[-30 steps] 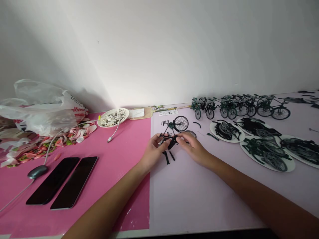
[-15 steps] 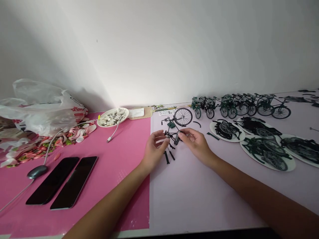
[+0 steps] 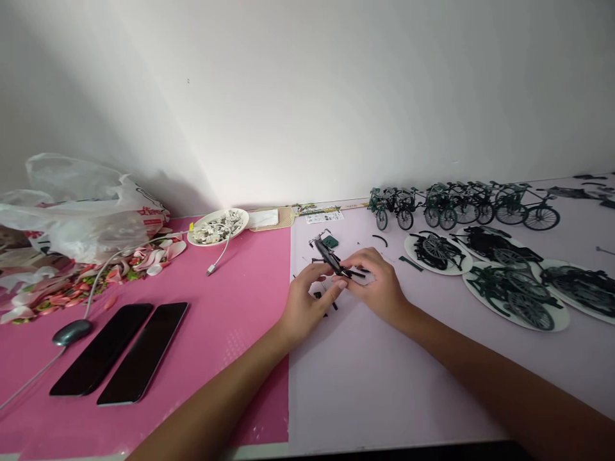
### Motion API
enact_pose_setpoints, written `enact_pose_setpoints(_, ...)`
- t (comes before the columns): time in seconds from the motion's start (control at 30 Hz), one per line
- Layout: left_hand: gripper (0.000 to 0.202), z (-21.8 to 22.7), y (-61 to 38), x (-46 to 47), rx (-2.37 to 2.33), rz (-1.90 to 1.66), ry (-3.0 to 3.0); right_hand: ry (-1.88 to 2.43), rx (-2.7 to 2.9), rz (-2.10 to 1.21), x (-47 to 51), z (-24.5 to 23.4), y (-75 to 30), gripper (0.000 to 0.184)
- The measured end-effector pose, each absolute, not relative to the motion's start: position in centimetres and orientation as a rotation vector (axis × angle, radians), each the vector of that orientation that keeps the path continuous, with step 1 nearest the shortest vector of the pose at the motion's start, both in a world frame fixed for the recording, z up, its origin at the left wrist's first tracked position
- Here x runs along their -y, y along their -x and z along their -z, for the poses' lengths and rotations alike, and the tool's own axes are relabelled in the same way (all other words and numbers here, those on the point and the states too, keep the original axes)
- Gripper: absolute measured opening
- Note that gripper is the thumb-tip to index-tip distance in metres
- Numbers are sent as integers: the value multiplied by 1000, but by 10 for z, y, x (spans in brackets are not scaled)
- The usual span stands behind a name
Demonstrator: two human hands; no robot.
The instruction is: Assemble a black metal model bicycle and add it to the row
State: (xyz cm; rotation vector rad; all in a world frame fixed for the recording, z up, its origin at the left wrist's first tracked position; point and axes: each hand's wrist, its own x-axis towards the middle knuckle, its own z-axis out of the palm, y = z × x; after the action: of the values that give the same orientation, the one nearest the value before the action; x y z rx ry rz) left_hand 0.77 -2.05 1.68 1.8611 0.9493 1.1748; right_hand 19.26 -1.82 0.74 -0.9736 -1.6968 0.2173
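Note:
A dark model bicycle (image 3: 328,255), partly assembled, is held between my two hands above the pale side of the table. It is turned so that its wheel shows nearly edge-on and its handlebar points away from me. My left hand (image 3: 307,298) is closed on its near left part. On the other side, my right hand (image 3: 377,278) pinches the near end, where the fingers hide some of the frame. Beneath and around the hands lie small dark parts (image 3: 335,305). A green piece (image 3: 330,241) rests just beyond the bicycle.
Several finished model bicycles (image 3: 542,216) stand along the wall at right. White plates (image 3: 563,318) of dark parts lie before them. A curved strip (image 3: 379,240) is near my right hand. To the left are two phones (image 3: 144,352), a plastic bag (image 3: 86,218) and a cream plate (image 3: 193,237).
The model bicycle has gone from lying side-on, its wheel a full circle, to nearly edge-on. My hands have closed in around its near end.

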Motion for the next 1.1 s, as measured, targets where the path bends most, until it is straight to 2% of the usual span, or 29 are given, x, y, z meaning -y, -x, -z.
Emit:
enact_pose_setpoints(0.17, 27, -18, -7, 19, -974, -1188, -1786, 987, 1761, -230, 20, -8, -192, 11)
enact_pose_setpoints(0.53, 30, -14, -2, 7, -1000, -1225, -1632, 882, 1867, -207, 21, -9, -189, 34)
enact_pose_setpoints(0.67, 32, -14, 2, 0, -1079, -1270, -1599, 914, 1808, -156, 24, -14, -190, 19)
enact_pose_setpoints(0.87, 37, -15, 15, -17, -1198, -1355, -1596, 1109, 1774, -138, 13, 1, -197, 14)
enact_pose_setpoints(1.0, 41, -21, 30, -30, -1283, -1471, -1594, 1213, 1866, -149, 5, 18, -202, 17)
enact_pose_setpoints(1.1, 43, -25, 39, -37, -1296, -1531, -1580, 1265, 1995, -179, 4, 23, -202, 28)
